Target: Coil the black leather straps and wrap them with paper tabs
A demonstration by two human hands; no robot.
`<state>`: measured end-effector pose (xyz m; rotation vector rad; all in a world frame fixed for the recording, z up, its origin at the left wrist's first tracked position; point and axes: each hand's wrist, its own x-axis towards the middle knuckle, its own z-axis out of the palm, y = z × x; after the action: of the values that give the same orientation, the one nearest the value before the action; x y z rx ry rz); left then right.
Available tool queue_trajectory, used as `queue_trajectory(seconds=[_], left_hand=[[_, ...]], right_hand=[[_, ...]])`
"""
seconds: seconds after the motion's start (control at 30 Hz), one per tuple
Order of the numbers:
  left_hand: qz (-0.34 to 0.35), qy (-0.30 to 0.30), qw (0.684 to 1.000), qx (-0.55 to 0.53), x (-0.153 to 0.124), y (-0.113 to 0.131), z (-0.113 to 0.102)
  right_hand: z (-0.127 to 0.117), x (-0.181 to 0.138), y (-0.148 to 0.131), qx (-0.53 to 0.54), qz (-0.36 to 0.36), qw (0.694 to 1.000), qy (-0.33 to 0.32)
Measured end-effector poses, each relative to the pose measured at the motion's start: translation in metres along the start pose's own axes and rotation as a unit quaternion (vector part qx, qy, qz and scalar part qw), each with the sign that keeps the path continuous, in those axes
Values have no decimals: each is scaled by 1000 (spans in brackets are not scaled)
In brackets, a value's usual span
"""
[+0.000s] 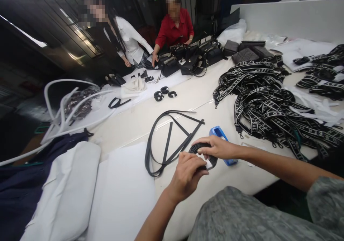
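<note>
A black strap wound into a coil (213, 161) is between my two hands, just above the table, with something white inside its loop. My left hand (187, 168) grips the near side of the coil, fingers bent over its edge. From the far side, my right hand (215, 147) has its fingers curled round the same coil. Close behind my right hand sits a blue tape dispenser (218, 131). Left of my hands, several long black straps (150, 151) lie loose in a wide loop on the table.
Small coiled straps (165, 90) lie farther up the table (129, 121). Lettered webbing straps (258, 101) are heaped at right. Black handbags (188, 60) stand at the far end beside a person in red (176, 29) and a person in white (131, 36). A white padded roll (67, 187) lies at left.
</note>
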<state>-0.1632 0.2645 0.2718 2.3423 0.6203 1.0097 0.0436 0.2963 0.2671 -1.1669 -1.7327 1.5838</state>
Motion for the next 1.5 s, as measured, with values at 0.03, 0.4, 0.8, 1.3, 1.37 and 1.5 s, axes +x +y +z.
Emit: queue_trajectory(seconds=[0.03, 0.4, 0.8, 1.3, 1.37, 1.5], left_hand=[[-10, -1, 1000, -16, 0, -2, -2], [-341, 213, 874, -275, -16, -43, 20], [-468, 303, 657, -508, -10, -52, 61], [-617, 296, 728, -43, -40, -264, -28], [-630, 279, 724, -24, -24, -308, -53], [-654, 237, 718, 23, 30, -402, -80]], right_hand=[[0, 1, 0, 29, 9, 999, -16], [7, 10, 3, -85, -50, 985, 140], [26, 46, 44, -309, -124, 930, 153], [-71, 180, 136, -254, 95, 958, 94], [-85, 205, 155, -257, 101, 956, 97], [-100, 229, 185, -246, 100, 960, 88]])
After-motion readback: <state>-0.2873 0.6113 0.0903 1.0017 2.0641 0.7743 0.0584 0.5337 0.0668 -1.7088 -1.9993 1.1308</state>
